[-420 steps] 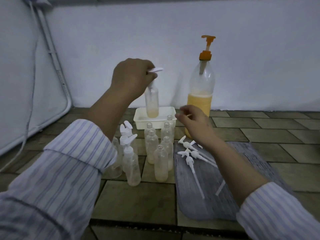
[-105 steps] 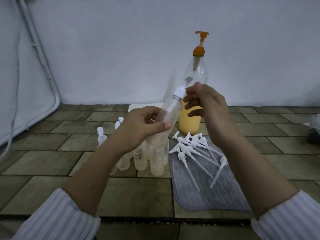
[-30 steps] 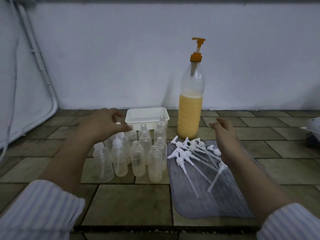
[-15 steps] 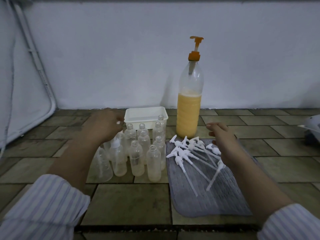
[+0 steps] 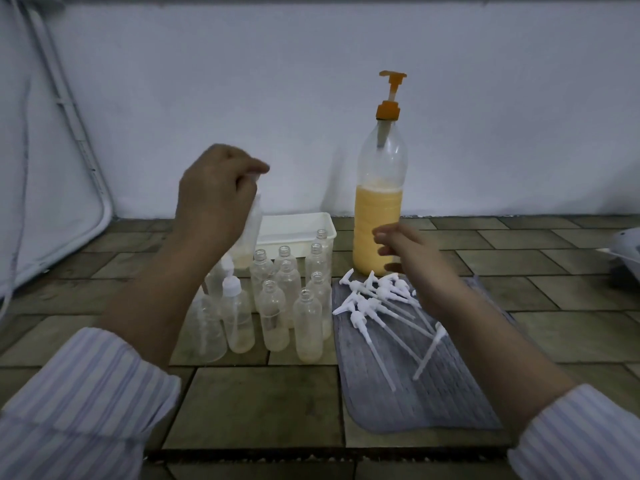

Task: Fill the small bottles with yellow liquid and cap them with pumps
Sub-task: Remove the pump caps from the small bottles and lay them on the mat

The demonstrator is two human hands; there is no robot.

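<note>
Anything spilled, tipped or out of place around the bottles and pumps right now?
No spill shows. The clear small bottles on the tiled floor stand upright; the white pumps lie in a loose, crisscrossed heap on the grey ribbed mat. The left hand holds one small bottle tilted above the group.

A plain, pale bluish-white painted wall (image 5: 485, 81) is seen across the back of the scene, meeting the floor in a straight line. The floor (image 5: 259, 407) is laid with rectangular olive-brown stone tiles set in a staggered pattern with dark joints. At the left, a large pale panel with a rounded white tubular frame (image 5: 86, 157) is leaned against the wall, and a thin white cord (image 5: 22, 150) is hung down in front of it. At the far right edge, part of a white object (image 5: 628, 247) is glimpsed; it cannot be identified. The room is dimly and evenly lit, with soft shadows cast on the wall.
</note>
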